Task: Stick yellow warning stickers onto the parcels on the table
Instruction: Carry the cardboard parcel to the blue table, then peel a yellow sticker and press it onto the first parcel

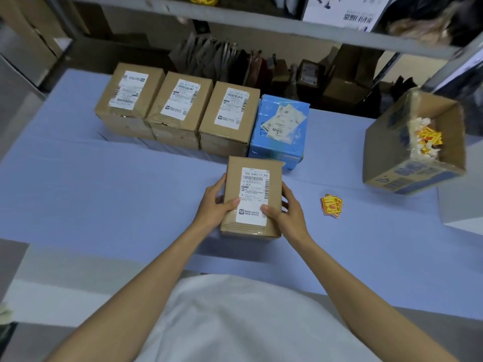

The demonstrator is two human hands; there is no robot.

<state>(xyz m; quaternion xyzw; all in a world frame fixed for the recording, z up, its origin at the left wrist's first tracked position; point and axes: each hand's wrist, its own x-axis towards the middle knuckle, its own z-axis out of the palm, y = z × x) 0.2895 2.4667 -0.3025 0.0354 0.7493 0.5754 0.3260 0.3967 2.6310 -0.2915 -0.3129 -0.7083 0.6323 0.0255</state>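
Note:
A brown cardboard parcel (pixel 252 197) with a white shipping label stands on the blue table (pixel 104 199) in front of me. My left hand (pixel 215 205) grips its left side, thumb on top. My right hand (pixel 286 210) grips its right side, thumb on the label. A small stack of yellow warning stickers (pixel 331 205) lies on the table to the right of the parcel, untouched. Behind stand three brown parcels (pixel 180 111) in a row and a blue-wrapped parcel (pixel 279 129).
An open cardboard box (pixel 415 145) holding peeled sticker backings and yellow scraps sits tilted at the right. A metal shelf (pixel 261 24) runs overhead at the back, with bags and boxes beneath it. A white block (pixel 462 207) stands at the table's right edge.

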